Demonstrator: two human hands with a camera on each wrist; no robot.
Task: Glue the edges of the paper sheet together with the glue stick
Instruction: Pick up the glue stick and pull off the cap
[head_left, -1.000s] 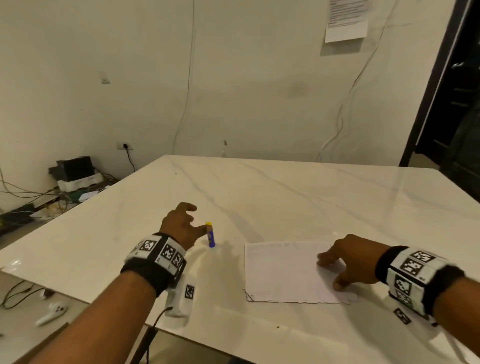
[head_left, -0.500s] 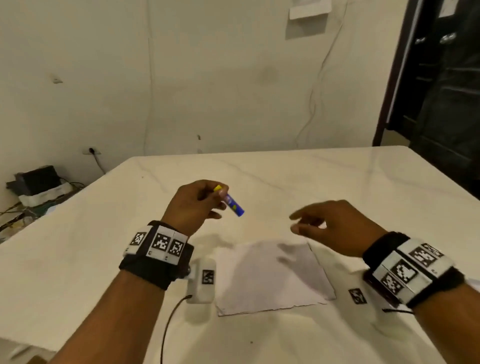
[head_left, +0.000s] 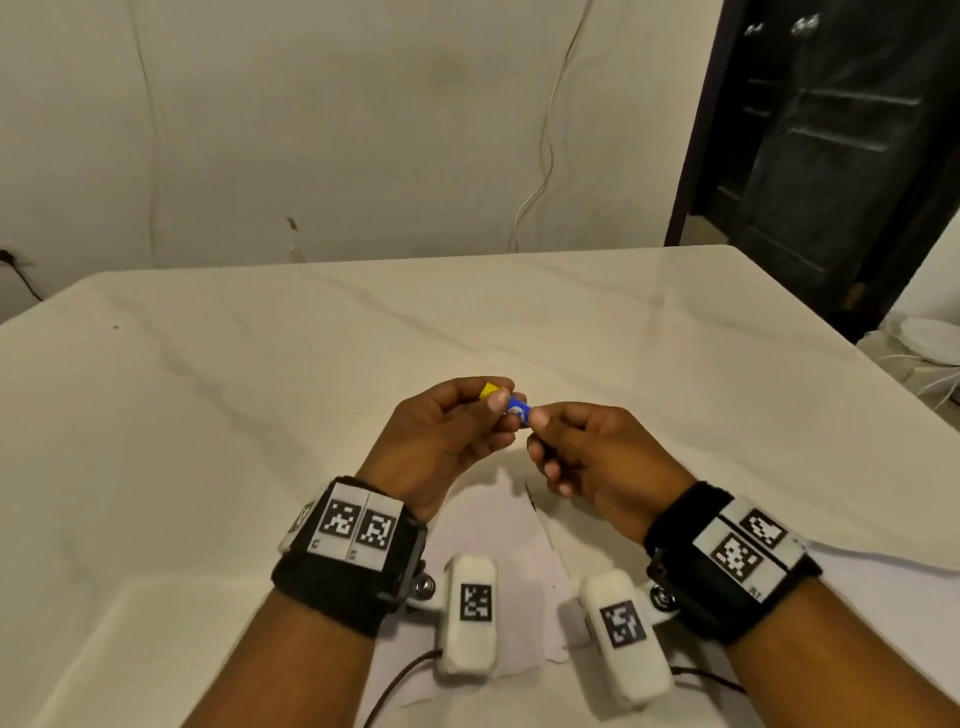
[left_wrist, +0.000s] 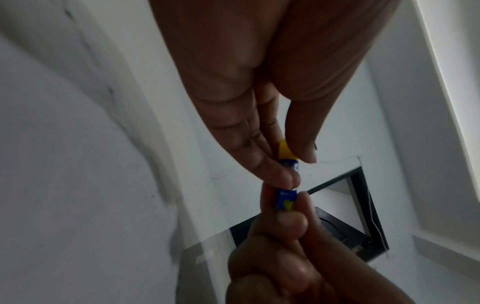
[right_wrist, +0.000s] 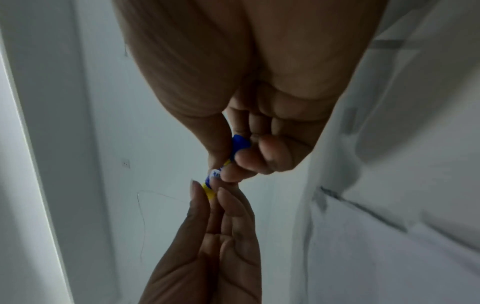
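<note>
At frame centre, the left hand (head_left: 441, 436) and right hand (head_left: 592, 457) pinched opposite ends of the glue stick (head_left: 511, 408), apparently uncapping it, while the paper sheet (head_left: 511, 540) below lay unglued.

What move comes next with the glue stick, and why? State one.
Probably pull the hands apart to uncap it: the left hand pinches the yellow end of the small blue-and-yellow glue stick, the right hand pinches its blue end, above the white paper sheet on the table.
</note>
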